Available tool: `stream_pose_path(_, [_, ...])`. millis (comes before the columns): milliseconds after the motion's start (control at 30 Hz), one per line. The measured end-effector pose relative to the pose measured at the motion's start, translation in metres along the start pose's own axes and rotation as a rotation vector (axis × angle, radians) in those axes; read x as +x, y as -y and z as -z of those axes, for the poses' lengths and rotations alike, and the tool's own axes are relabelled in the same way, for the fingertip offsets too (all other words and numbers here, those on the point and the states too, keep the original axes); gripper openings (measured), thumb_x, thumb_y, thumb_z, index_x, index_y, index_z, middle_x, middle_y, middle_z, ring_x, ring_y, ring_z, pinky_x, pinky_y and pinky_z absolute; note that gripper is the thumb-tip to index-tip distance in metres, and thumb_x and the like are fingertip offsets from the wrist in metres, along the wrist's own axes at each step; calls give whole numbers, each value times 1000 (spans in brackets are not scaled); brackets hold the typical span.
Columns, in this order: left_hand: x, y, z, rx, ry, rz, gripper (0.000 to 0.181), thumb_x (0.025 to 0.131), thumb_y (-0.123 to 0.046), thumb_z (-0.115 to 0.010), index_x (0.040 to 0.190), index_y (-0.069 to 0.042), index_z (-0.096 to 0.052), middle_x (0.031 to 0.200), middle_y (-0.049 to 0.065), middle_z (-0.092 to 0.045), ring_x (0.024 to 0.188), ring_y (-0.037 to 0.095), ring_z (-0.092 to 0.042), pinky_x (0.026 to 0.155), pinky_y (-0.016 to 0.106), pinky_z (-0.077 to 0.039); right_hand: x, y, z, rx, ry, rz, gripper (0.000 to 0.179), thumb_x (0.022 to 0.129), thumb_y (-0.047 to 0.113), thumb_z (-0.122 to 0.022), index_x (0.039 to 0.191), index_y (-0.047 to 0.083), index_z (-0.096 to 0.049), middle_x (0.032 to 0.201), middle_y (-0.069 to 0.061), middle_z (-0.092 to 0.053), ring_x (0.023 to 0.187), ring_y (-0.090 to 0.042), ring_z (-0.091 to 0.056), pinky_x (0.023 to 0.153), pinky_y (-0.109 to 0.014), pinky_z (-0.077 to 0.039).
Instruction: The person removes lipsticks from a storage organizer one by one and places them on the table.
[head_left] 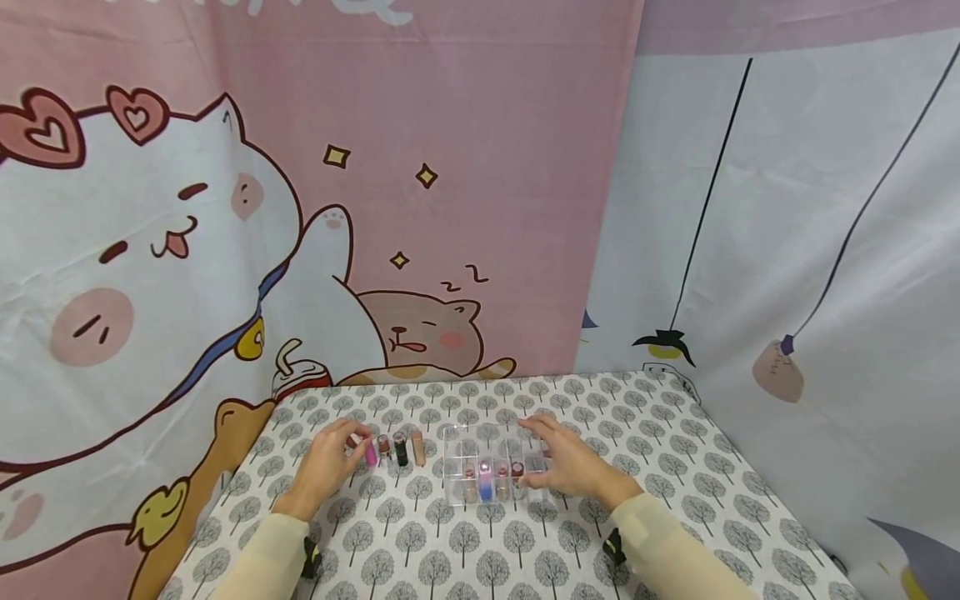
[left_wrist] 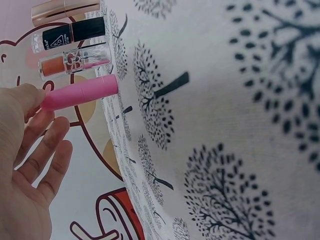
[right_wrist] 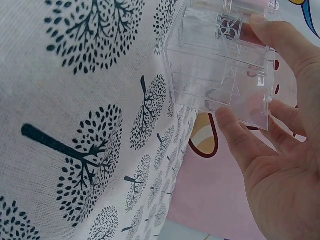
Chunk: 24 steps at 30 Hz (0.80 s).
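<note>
My left hand (head_left: 326,462) pinches the top of a bright pink lipstick tube (left_wrist: 82,93) between thumb and forefinger, the other fingers loosely bent. The tube stands upright, its base close to the cloth. Right beside it are a clear lip tube with an orange-red section (left_wrist: 52,65), a black tube with a clear end (left_wrist: 87,30) and a rose-gold lipstick (left_wrist: 65,11). With my right hand (head_left: 573,462) I grip the right end of a clear compartment organizer (head_left: 456,443), thumb at the near side, fingers at the far side. Several lip tubes (head_left: 485,483) stand in its front row.
A white tablecloth with grey tree prints (head_left: 465,542) covers the table. Behind it hangs a pink backdrop (head_left: 510,167) with cartoon animals, and a pale curtain (head_left: 855,275) closes off the right side.
</note>
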<state>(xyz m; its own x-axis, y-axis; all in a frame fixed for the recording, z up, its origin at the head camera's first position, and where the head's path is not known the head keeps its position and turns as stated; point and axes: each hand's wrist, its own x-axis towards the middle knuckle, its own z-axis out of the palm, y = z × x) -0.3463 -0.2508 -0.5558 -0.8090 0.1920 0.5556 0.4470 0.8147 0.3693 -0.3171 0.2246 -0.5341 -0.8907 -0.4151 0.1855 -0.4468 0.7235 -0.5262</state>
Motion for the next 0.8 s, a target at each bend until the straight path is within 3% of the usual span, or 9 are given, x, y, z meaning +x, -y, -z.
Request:
stream_pose_path(467, [3,-4,3,1,26,57,19,105,-12,-88,124,-10,-85,128,12,-82,95,28,-80,65,23,-59,1,-1,0,6,4,3,108,89,39,-102,178,20,-46,183,-16,-45,135,-42,-73,117,-68,-65])
stream_pose_path(800, [3,-7,3,-6,-25,25,22,103,-11,-90,124,-10,-85,123,9,-82,96,29,-80,63,22,-57,0,-1,0,-2,7,-7,108,90,40,-102,179,21,-45,184,-16,-44,130,-40,-75,114,-66,-67])
